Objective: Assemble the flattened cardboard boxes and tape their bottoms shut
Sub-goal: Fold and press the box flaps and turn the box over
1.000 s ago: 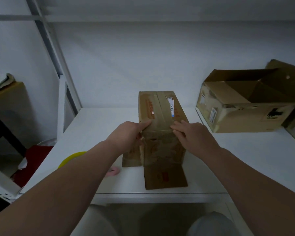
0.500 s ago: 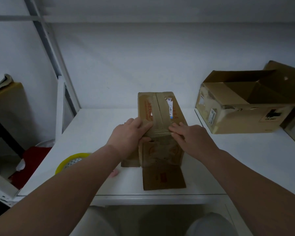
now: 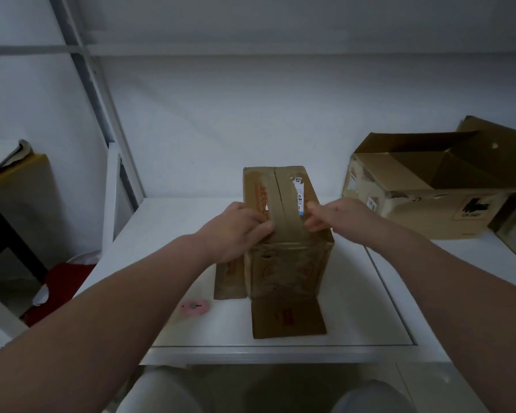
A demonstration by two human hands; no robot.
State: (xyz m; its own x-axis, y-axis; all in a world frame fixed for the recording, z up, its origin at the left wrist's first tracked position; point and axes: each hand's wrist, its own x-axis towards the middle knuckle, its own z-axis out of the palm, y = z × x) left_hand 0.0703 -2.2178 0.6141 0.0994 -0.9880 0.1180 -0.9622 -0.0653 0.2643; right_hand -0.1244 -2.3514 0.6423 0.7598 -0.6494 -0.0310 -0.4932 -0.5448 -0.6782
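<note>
Left hand (image 3: pixel 239 231) lies flat on the box (image 3: pixel 286 269) flaps, right hand (image 3: pixel 337 216) grip unclear; press evenly so the seam between them meets squarely.

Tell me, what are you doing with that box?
A person is putting a small cardboard box together on a white table. The box stands with its folded-shut flaps on top. The left hand and the right hand rest on those flaps, one on each side of the middle seam. Two loose flaps at the other end lie spread on the table. A small pink thing lies to the left, and a bigger open box sits to the right.
</note>
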